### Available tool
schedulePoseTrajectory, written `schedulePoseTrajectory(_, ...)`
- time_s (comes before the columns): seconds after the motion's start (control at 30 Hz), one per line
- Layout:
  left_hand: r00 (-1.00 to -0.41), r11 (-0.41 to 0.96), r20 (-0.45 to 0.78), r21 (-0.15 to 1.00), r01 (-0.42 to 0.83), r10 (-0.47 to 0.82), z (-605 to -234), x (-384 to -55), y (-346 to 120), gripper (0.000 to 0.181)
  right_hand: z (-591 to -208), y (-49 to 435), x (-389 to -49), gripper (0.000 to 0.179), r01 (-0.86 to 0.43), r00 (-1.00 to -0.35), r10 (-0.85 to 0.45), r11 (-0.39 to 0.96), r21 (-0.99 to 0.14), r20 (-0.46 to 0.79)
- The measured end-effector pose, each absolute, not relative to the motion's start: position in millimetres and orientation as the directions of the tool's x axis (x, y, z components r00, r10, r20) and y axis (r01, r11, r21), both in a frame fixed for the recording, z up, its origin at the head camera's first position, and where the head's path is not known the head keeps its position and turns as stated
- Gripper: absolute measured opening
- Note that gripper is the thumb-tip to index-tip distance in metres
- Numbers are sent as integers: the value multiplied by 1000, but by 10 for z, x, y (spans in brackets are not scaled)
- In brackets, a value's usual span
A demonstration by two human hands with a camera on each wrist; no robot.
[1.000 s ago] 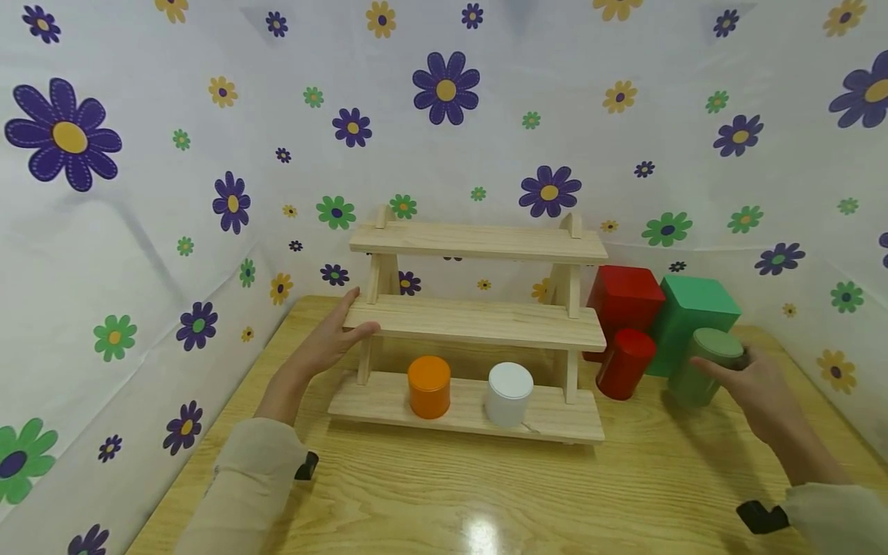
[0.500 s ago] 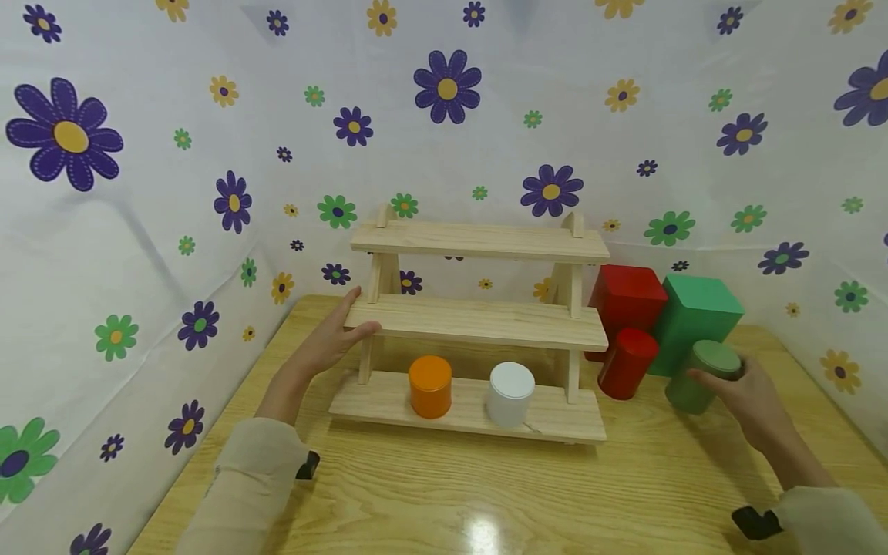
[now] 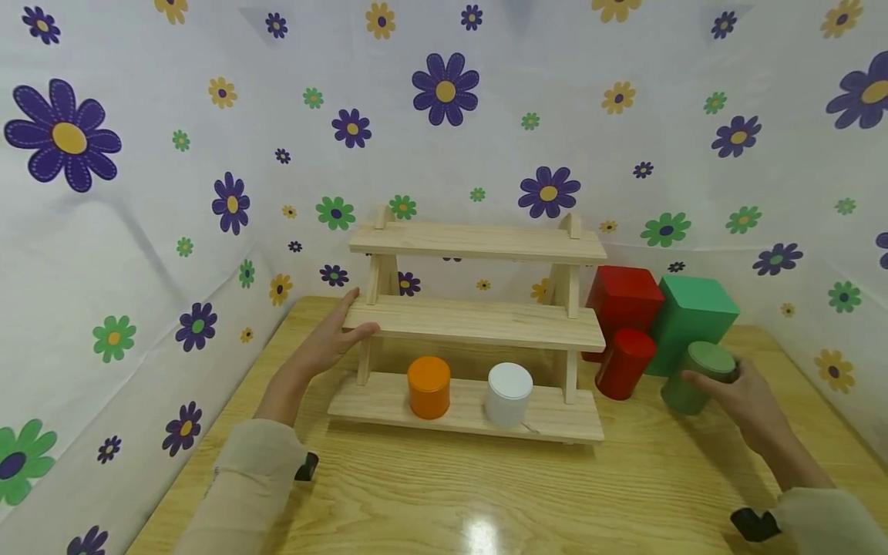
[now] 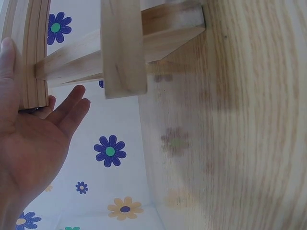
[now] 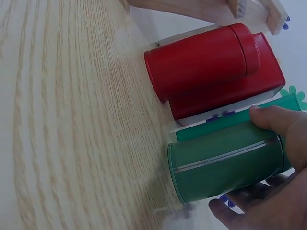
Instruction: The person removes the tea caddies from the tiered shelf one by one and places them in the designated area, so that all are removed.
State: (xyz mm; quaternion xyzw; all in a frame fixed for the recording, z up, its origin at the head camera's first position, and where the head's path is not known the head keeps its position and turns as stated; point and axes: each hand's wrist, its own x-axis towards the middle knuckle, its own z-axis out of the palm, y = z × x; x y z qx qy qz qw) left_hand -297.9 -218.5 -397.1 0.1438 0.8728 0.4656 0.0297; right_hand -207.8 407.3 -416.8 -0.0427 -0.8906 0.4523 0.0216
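Observation:
A three-tier wooden display shelf (image 3: pixel 475 320) stands in the middle of the table. My left hand (image 3: pixel 326 339) holds the left end of its middle board, thumb along the front edge; in the left wrist view some of its fingers extend past the board. At the right, my right hand (image 3: pixel 752 401) grips a green canister (image 3: pixel 697 379) by its upper part, thumb on the near side and fingers round the far side. The canister is upright, its base at the table; in the right wrist view a pale seam runs along its green side (image 5: pixel 225 163).
An orange tin (image 3: pixel 428 388) and a white tin (image 3: pixel 509 395) sit on the bottom board. Right of the shelf stand a red canister (image 3: pixel 626 364), a red box (image 3: pixel 624 297) and a green box (image 3: pixel 694 316). A flowered white cloth (image 3: pixel 277 116) surrounds the table (image 3: pixel 444 493).
My right hand has lowered the green canister and moved it slightly left, towards the red canister. The left hand stays on the shelf.

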Motion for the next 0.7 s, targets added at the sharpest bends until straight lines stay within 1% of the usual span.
schedulePoseTrajectory(0.23,-958,521,75,826,216,278,-3981,-2981,-2190,98,-4183,4059,-2053,87,46,-996,88,598,-800,9)
schedulePoseTrajectory(0.37,-957,518,75,827,216,280,-3984,-2984,-2188,99,-4151,4051,-2008,81,4,-992,103,591,-807,70)
schedulePoseTrajectory(0.47,-957,518,74,827,217,282,-3981,-2979,-2189,97,-4082,4031,-1960,83,-7,-983,146,576,-818,111)
schedulePoseTrajectory(0.57,-957,522,73,825,215,280,-3969,-2968,-2190,95,-4005,4020,-1908,86,-2,-975,183,559,-829,125)
schedulePoseTrajectory(0.7,-958,521,68,827,211,280,-3950,-2959,-2186,93,-3937,4000,-1854,80,-35,-965,199,542,-840,169)
